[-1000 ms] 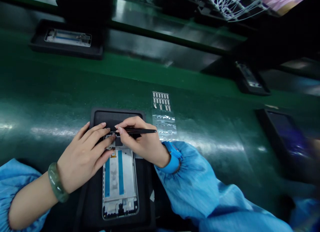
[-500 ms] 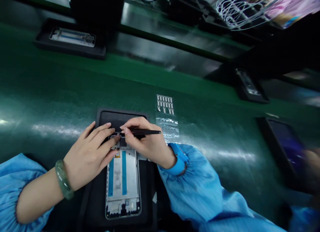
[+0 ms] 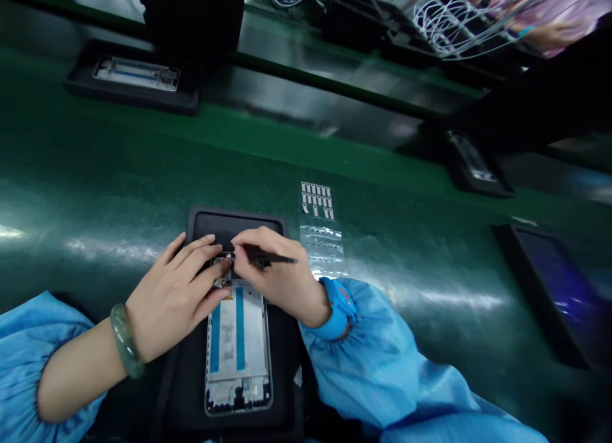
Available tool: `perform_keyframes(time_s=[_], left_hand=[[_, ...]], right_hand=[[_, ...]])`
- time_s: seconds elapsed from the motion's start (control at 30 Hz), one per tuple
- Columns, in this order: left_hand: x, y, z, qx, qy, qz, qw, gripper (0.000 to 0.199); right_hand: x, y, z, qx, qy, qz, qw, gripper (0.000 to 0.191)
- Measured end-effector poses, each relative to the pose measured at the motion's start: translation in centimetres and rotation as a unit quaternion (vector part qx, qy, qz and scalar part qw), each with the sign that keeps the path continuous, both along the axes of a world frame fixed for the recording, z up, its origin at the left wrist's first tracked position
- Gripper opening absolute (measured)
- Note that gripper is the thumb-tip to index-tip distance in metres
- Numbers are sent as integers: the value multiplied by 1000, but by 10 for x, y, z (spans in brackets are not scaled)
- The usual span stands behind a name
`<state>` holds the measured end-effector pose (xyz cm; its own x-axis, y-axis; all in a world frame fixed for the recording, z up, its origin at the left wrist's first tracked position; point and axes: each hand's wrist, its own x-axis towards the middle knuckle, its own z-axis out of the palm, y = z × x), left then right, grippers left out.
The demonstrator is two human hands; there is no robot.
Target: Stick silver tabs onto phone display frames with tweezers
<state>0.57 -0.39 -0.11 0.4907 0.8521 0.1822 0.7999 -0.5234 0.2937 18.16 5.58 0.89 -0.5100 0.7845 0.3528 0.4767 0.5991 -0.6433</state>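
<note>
Right hand, at phone top, pinching tool, now tilted more: angle adjusted, likely same spot. Left hand spread over phone's upper left.

Dim, cool light is falling on the green worktop, which is throwing back soft, milky glare in streaks left and right of the hands. A small bright patch is burning near the left edge. Deep shadow is swallowing the upper right and the area beneath the right sleeve. Wide-angle distortion is stretching the outer parts, and blur is softening the right side, while the middle is staying fairly sharp.
</note>
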Motion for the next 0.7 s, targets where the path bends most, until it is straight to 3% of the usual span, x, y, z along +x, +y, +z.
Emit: perform_keyframes(time_s=[0.23,0.7], left_hand=[[-2,-1,1,-23,-4,-10,1000,38],[0,-2,1,-30,-16,-4,999,36]], right_hand=[[7,2,-5,-70,91,-19,993,10],[5,1,-7,25,67,28,997,11]])
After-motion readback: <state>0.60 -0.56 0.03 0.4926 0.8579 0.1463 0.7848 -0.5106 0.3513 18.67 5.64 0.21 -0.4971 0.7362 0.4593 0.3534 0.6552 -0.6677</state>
